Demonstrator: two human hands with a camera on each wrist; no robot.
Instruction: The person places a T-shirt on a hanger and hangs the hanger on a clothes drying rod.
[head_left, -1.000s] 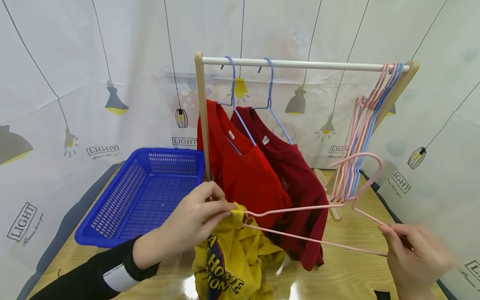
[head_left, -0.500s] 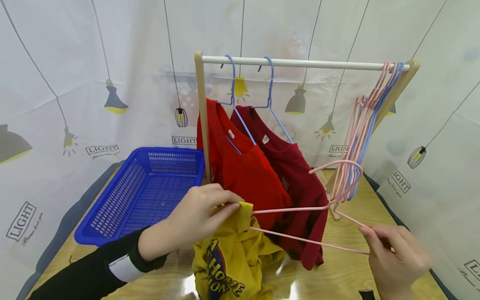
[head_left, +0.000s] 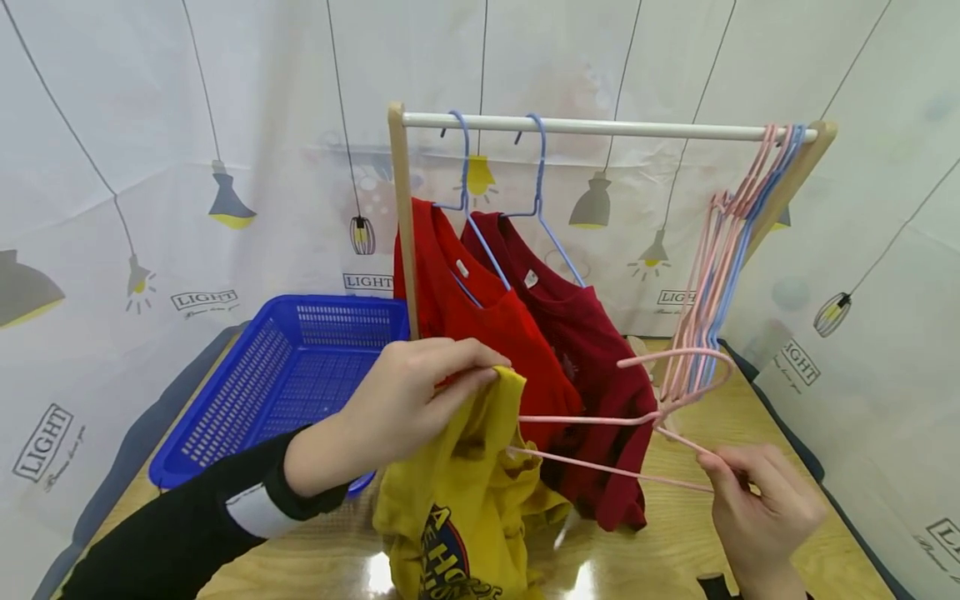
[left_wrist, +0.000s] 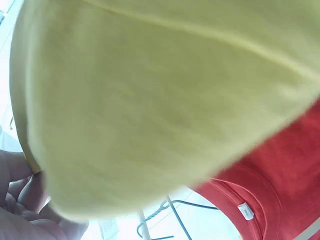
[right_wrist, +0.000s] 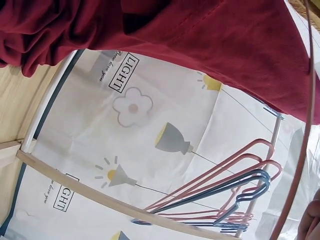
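My left hand (head_left: 408, 408) pinches the neck edge of a yellow T-shirt (head_left: 480, 492) with dark lettering and lifts it in a fold. In the left wrist view the yellow cloth (left_wrist: 150, 110) fills most of the picture, with fingers (left_wrist: 30, 200) at its lower left edge. A pink hanger (head_left: 592, 419) lies sideways, its left end inside the shirt and its hook toward the right. The right hand (head_left: 765, 508) grips the hanger's right shoulder between thumb and fingers. In the right wrist view only a strip of hanger (right_wrist: 300, 165) and a bit of that hand show at the right edge.
A rack's white rail (head_left: 600, 127) bears a red shirt (head_left: 487, 342) and a maroon shirt (head_left: 585, 358) on blue hangers. Several pink and blue hangers (head_left: 720, 283) hang at its right end. A blue basket (head_left: 217, 400) stands left on the wooden table (head_left: 675, 550).
The left hand has raised the yellow shirt's neck edge and moved slightly right. My right hand has moved left with the pink hanger, whose end has gone deeper into the shirt.
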